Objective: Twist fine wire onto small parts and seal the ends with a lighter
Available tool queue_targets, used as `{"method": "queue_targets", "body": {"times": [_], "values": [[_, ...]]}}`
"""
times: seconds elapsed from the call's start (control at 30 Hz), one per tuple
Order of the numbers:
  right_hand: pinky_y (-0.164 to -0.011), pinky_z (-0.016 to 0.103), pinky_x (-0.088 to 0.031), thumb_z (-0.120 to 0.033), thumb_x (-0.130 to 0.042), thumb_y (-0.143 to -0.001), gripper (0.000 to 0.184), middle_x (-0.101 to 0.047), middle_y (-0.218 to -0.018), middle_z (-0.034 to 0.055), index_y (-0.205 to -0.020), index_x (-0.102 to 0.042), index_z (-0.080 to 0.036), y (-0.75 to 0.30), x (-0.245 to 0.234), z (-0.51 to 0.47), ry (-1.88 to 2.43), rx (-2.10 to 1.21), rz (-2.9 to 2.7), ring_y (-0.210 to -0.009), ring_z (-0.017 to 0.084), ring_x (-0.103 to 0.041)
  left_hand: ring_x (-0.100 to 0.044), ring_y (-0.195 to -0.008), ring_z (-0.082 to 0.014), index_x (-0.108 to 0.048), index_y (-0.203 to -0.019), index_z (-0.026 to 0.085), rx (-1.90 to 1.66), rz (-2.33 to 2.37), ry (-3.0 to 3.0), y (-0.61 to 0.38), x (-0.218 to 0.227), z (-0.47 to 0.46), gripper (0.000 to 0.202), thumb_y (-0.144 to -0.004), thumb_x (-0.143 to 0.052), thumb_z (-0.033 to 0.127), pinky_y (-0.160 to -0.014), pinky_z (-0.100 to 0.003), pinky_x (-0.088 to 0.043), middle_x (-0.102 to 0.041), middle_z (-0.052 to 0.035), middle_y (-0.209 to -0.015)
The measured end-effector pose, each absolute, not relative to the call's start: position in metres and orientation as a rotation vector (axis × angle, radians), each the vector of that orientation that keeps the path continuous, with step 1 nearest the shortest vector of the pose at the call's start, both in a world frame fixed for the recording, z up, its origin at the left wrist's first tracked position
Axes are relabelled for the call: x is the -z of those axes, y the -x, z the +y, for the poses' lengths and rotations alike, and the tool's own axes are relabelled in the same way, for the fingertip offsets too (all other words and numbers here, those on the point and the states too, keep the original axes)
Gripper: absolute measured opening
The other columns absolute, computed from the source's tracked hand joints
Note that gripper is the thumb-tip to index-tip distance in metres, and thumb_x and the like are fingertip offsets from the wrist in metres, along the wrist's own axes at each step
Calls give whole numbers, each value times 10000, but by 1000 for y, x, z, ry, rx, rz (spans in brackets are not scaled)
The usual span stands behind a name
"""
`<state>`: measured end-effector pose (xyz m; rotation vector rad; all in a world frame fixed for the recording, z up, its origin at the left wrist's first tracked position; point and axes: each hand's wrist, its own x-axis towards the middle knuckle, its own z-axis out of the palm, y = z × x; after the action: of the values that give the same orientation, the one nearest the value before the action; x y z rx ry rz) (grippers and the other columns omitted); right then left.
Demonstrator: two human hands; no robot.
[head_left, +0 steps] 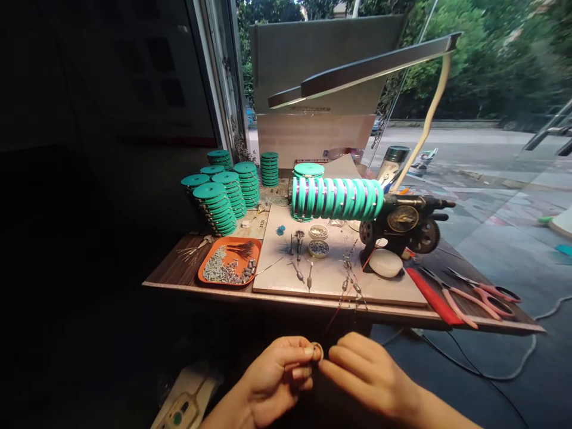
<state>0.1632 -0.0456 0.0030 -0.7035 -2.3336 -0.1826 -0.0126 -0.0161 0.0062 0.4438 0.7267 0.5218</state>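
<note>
My left hand (279,375) pinches a small round, ring-like piece (317,351) between thumb and forefinger, just below the table's front edge. Close by on the right, my right hand (369,372) is closed, its fingertips almost at the piece; what they grip is hidden. A thin dark thread (333,322) rises from between the hands toward the table edge. Above it, beaded strands with small metal cylinders (345,285) lie on the pale board (279,277) and hang over its front.
A row of green spools (337,198) sits on a geared winding machine (402,223). More green spool stacks (210,205) stand left. An orange tray (208,279) holds metal parts. Small bead dishes (318,248), pliers (460,298), scissors (491,295) and a red strip (433,297) lie around. A lamp (370,67) arches overhead.
</note>
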Motion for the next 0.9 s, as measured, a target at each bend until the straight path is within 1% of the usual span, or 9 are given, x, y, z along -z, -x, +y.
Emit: {"method": "queue_targets", "body": {"times": [0.1, 0.2, 0.33, 0.5, 0.6, 0.7, 0.8, 0.87, 0.9], "values": [[-444, 291, -310, -48, -381, -863, 264, -568, -563, 56, -838, -643, -60, -156, 7, -50, 629, 326, -2389, -483, 146, -430, -261, -419, -7, -596, -603, 75, -491, 721, -435, 11, -3, -18, 173, -577, -739, 169, -445, -132, -224, -375, 72, -469], [-432, 293, -295, -38, -362, -863, 289, -545, -552, 53, -796, -643, -58, -153, 7, -44, 603, 363, -2399, -477, 148, -432, -247, -415, -9, -546, -557, 97, -478, 745, -449, 10, -3, -18, 223, -547, -750, 188, -443, -135, -214, -356, 81, -451], [-452, 292, -309, -67, -291, -910, 373, -545, -581, 57, -722, -612, -97, -162, 14, -34, 651, 179, -2451, -507, 153, -429, -271, -412, -19, -491, -524, 131, -435, 825, -505, 5, 0, -14, 257, -509, -739, 195, -462, -160, -225, -344, 89, -447], [-477, 274, -354, -176, -149, -963, 511, -538, -582, 47, -644, -548, -152, -167, 39, -35, 778, -19, -2472, -520, 153, -437, -304, -438, -58, -509, -498, 142, -464, 958, -714, 0, 5, -9, 183, -502, -685, 193, -469, -205, -173, -381, 66, -444], [-466, 254, -358, -176, -103, -963, 555, -539, -551, 36, -614, -535, -161, -160, 44, -46, 810, -62, -2451, -496, 141, -438, -355, -534, -99, -544, -502, 150, -638, 1034, -936, 2, 4, -14, 152, -540, -689, 170, -517, -222, -242, -426, 37, -523], [-452, 225, -353, -207, -184, -952, 493, -550, -542, 24, -611, -538, -169, -148, 23, -53, 805, -262, -2340, -490, 125, -444, -439, -626, -148, -591, -568, 173, -881, 1102, -1438, 7, 9, -25, 101, -664, -621, 170, -585, -253, -327, -478, -6, -638], [-453, 212, -352, -276, -390, -842, 291, -527, -548, 4, -610, -532, -174, -136, -21, -41, 871, -707, -2162, -483, 114, -428, -517, -673, -203, -657, -698, 202, -1186, 1067, -1844, 9, 26, -36, 101, -736, -563, 201, -652, -307, -394, -551, -50, -692], [-485, 198, -360, -208, -481, -773, 188, -501, -552, -15, -596, -526, -165, -127, -48, -21, 1143, -1037, -1964, -512, 104, -440, -565, -766, -238, -682, -854, 215, -1384, 1183, -1894, 8, 39, -40, 170, -777, -531, 191, -718, -331, -415, -618, -88, -816], [-496, 191, -362, -176, -527, -738, 140, -501, -560, -21, -599, -525, -159, -123, -57, -10, 1239, -1195, -1853, -534, 103, -452, -580, -798, -246, -684, -887, 218, -1449, 1268, -1917, 7, 45, -40, 193, -786, -527, 169, -732, -333, -422, -633, -97, -857]]}}
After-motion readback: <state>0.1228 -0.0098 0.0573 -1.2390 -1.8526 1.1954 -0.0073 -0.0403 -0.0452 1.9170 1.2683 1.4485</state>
